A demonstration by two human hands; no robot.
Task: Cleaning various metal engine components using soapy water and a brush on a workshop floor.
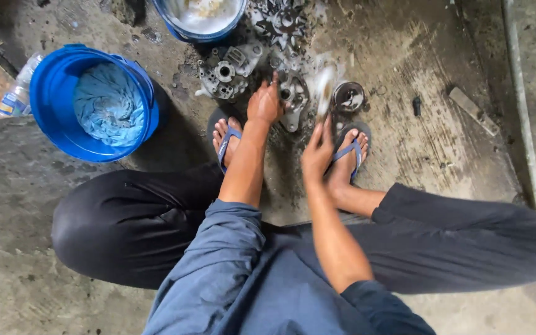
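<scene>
Head view: left hand (264, 104) presses fingers onto a grey metal casing (293, 99) at top centre. Right hand (316, 155) grips a blurred brush (325, 90) just beside it; blue bucket (54, 105) sits upper left.

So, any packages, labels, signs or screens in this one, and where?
Plastic bottle: far left edge, lying beside the blue bucket; clear, slim, with a wrap-around label band in blue and pale tones, print too small to tell.
No signs or screens show.
</scene>
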